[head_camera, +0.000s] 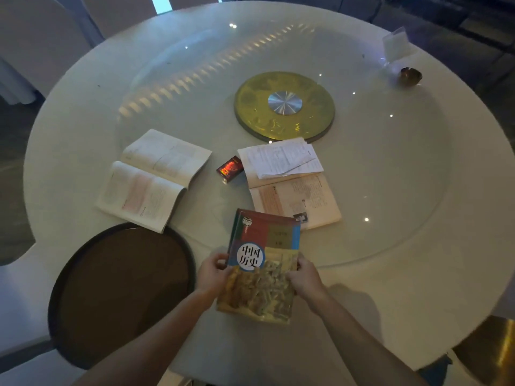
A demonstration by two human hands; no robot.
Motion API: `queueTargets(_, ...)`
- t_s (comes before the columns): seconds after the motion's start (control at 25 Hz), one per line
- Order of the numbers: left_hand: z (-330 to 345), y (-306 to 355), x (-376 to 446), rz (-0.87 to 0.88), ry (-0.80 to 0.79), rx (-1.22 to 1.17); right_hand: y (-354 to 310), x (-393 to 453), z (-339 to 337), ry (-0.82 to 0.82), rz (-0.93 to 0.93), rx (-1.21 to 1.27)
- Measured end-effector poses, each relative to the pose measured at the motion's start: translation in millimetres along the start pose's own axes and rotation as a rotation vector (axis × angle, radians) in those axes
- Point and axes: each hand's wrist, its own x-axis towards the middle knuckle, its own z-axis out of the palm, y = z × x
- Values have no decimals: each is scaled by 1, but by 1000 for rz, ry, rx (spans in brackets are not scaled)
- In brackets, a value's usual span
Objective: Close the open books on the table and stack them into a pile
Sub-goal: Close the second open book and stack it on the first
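A closed book with a colourful cover (262,263) is held at the near edge of the round white table (390,288). My left hand (213,271) grips its left edge and my right hand (305,277) grips its right edge. Its far corner overlaps an open book (298,199) that has loose papers (281,158) lying on its far page. A second open book (152,179) lies spread flat to the left, apart from both hands.
A small red box (230,169) sits between the two open books. A gold disc (284,105) marks the middle of the glass turntable. A dark round tray (122,291) lies at the near left. A small dark bowl (411,76) and a card holder (395,45) stand far right.
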Motion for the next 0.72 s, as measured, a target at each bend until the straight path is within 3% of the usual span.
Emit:
queueTargets(0.16,1,-20,-9,11,68,111,29,1,16,130,-44,-210)
queueTargets(0.24,1,-23,-6,45,114,280,40,9,19,196,-37,-288)
queueTargets(0.32,1,-27,-1,77,109,436,49,17,22,154,-1,-302)
queueTargets(0.6,-10,-21,8,94,-32,324,43,22,20,147,58,-128)
queueTargets(0.72,-15,-17,16,100,-12,304,38,30,17,137,35,-47)
